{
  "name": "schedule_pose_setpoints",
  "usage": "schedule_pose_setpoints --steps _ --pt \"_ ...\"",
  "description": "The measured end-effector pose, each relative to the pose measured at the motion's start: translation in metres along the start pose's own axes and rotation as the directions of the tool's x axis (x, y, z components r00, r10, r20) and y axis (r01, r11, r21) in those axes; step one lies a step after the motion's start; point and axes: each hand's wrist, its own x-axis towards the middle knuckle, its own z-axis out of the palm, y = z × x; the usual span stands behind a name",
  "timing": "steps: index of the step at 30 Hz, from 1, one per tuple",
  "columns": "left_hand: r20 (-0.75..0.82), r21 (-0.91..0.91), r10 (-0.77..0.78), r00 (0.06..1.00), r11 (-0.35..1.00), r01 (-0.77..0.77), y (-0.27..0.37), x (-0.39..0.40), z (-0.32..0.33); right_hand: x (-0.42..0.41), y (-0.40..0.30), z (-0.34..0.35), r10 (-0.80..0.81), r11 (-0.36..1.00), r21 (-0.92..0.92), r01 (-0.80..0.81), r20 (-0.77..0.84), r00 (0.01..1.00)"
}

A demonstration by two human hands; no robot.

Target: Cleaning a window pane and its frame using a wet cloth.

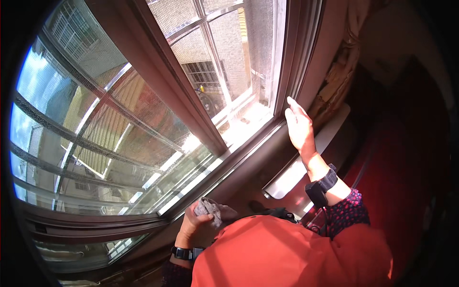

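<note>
My left hand (190,223) is closed around a crumpled grey cloth (211,211) at the lower middle, just in front of my red top. Up and to the right, my right hand (300,127) is raised with its fingers stretched out and nothing in it. It is beside the lower right corner of a dark brown window frame (281,118); whether it touches the frame I cannot tell. The window glass (107,122) with its light grille bars fills the left side. Right of the upright middle frame bar (172,71), bright sunlight falls on the sill (247,122).
A white, round-cornered panel (290,175) lies below my right forearm. A bunched brown curtain (339,79) hangs right of the window. Dark straps with small devices are on both wrists, and a cable (325,219) runs from the right one. Barred windows (204,73) show outside.
</note>
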Motion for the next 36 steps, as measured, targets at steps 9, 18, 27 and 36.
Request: schedule_pose_setpoints --steps 9,18,27,36 --pt "-0.333 -0.315 -0.034 0.942 0.946 -0.078 -0.05 -0.062 -0.015 0.043 -0.032 0.032 -0.247 0.962 -0.189 0.196 -0.303 0.92" --pt "-0.418 -0.439 -0.087 0.904 0.891 -0.117 -0.052 -0.09 -0.009 0.053 -0.026 0.067 0.158 0.987 0.023 -0.158 -0.279 0.947" --pt "-0.46 -0.434 -0.053 0.886 0.884 -0.173 -0.072 -0.107 -0.019 0.028 -0.041 0.078 0.085 0.994 0.078 -0.071 -0.208 0.974" --pt "-0.476 -0.439 -0.044 0.879 0.878 -0.193 -0.072 -0.1 -0.028 0.061 -0.032 0.052 0.318 0.699 0.698 -0.158 -0.104 0.942"
